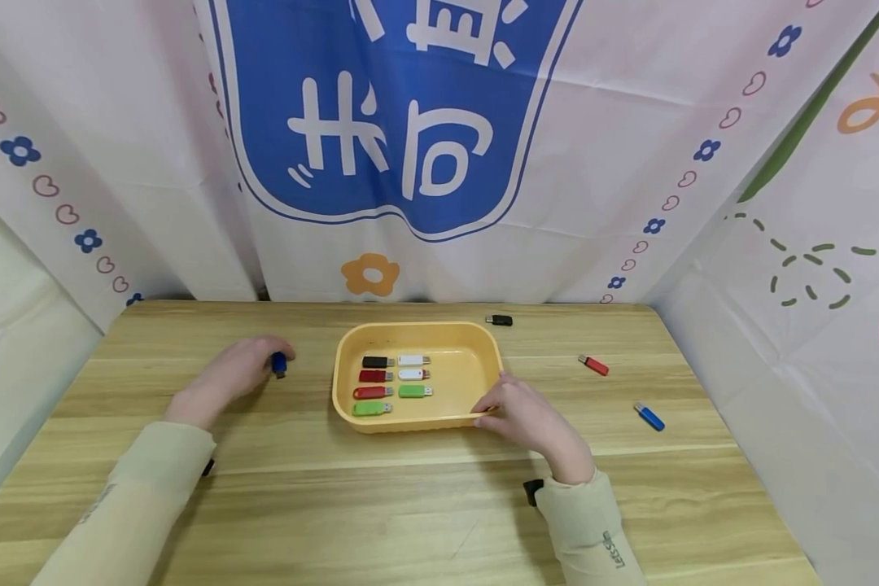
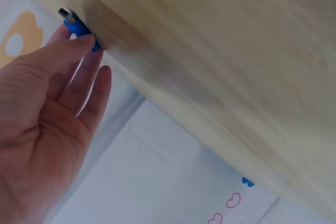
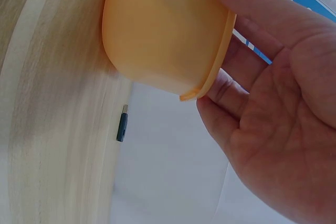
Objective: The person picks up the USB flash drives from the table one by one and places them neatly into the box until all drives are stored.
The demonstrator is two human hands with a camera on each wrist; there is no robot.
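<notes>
My left hand pinches a blue USB stick between thumb and fingertips, left of the yellow tray. The stick's metal plug points away from the palm in the left wrist view. On the tray's right side, my right hand grips the rim near the front corner, thumb outside and fingers over the edge. In the tray, USB sticks lie in two columns: a black one, dark red and red ones, green ones and white ones. The tray's right half is bare.
On the wooden table, a black USB stick lies behind the tray's right corner. Further right are a red USB stick and a blue one. A printed cloth hangs along the table's back edge.
</notes>
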